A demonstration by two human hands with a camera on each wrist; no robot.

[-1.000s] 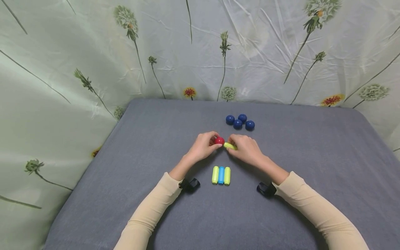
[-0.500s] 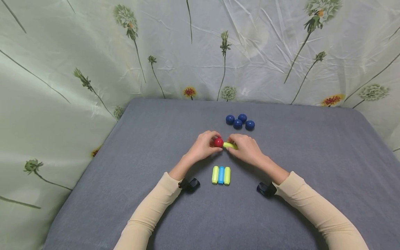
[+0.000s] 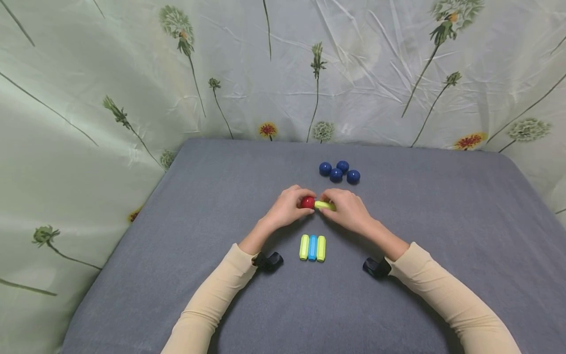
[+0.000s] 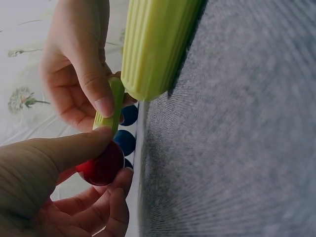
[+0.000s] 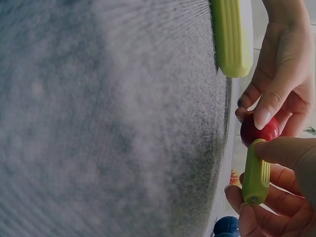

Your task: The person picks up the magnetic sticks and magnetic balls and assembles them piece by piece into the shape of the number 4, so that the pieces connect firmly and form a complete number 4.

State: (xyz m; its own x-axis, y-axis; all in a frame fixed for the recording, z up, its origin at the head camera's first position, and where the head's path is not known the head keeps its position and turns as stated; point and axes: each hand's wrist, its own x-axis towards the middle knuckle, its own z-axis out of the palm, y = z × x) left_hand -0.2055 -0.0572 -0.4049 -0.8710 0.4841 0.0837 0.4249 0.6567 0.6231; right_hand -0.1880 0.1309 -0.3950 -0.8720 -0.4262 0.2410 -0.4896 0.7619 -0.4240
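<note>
In the head view my left hand (image 3: 287,206) pinches a glossy red ball (image 3: 307,202) between thumb and fingers. My right hand (image 3: 347,209) pinches a ribbed yellow-green stick (image 3: 325,205), a short faceted rod. The stick's left end meets the ball; the right wrist view shows the red ball (image 5: 260,129) right at the end of the yellow-green stick (image 5: 256,173), which has a small hole in its other end. Nearer the body, two yellow-green sticks (image 3: 304,247) lie side by side with a blue stick (image 3: 312,248) between them.
Several dark blue balls (image 3: 336,175) sit grouped beyond the hands on the grey cloth-covered table (image 3: 239,172). A flower-printed curtain (image 3: 247,73) hangs behind and at the left. Each wrist wears a black camera mount (image 3: 268,262).
The red ball has turned and shifted slightly left and down within the left fingers, and the stick's end followed it left. The row of sticks and the blue balls stay put.
</note>
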